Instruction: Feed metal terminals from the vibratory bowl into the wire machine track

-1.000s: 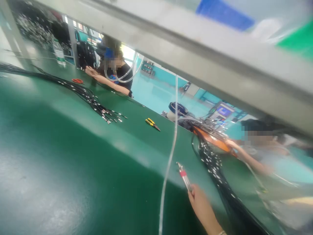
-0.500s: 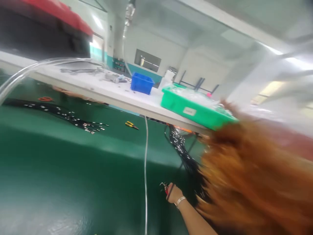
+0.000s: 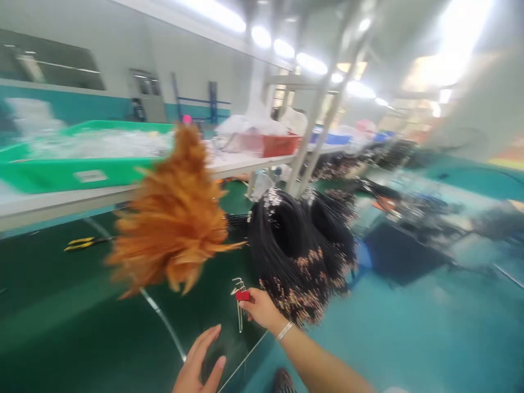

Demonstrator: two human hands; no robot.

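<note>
My right hand (image 3: 262, 308) is shut on a thin bent metal tool with a red grip (image 3: 242, 296). Just right of that hand hangs a dense bundle of black cables with metal terminals (image 3: 301, 256), close to it or touching, I cannot tell which. My left hand (image 3: 200, 360) is low in the view with its fingers apart, holding nothing. A blurred orange feather duster (image 3: 172, 218) fills the space above it. A thin clear tube (image 3: 161, 322) crosses the green bench top (image 3: 49, 305) near my left hand.
Yellow-handled pliers (image 3: 84, 243) lie on the green bench top. Above stands a white shelf (image 3: 123, 183) with a green tray of clear plastic (image 3: 82, 174) and a red crate (image 3: 278, 144). Metal posts rise beyond, and teal floor (image 3: 409, 327) spreads at lower right.
The view has swung sharply along the bench. The feather duster has moved left, the cable bundle now appears large beside my right hand, and my left hand has come into view.
</note>
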